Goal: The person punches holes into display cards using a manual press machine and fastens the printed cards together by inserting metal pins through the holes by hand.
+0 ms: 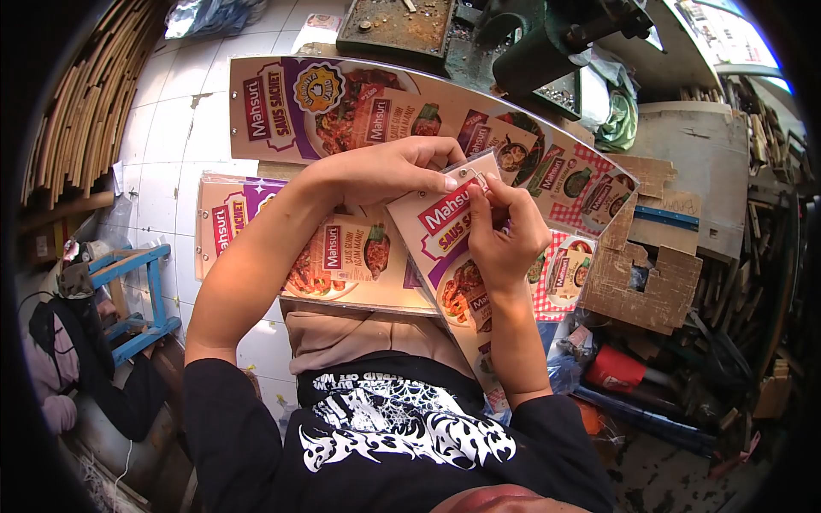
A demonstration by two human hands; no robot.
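Note:
A long printed card [457, 286] marked "Mahsuri" lies slanted across my lap, its top end raised between my hands. My left hand [410, 167] grips the upper edge of this card, thumb on its face near a metal eyelet. At the card's top right corner, my right hand [509, 227] pinches a small thin white wire or cord with thumb and finger. Beneath my left arm lies another stack of the printed cards [342, 286]. Farther forward, more of the same long cards [282, 107] rest in front of a green machine.
The green machine [547, 51] stands at the top, beside a metal tray [398, 30] of small parts. Cardboard pieces [641, 286] lie at the right. A blue frame [141, 291] is at the left, with stacked wooden strips [90, 103] above it.

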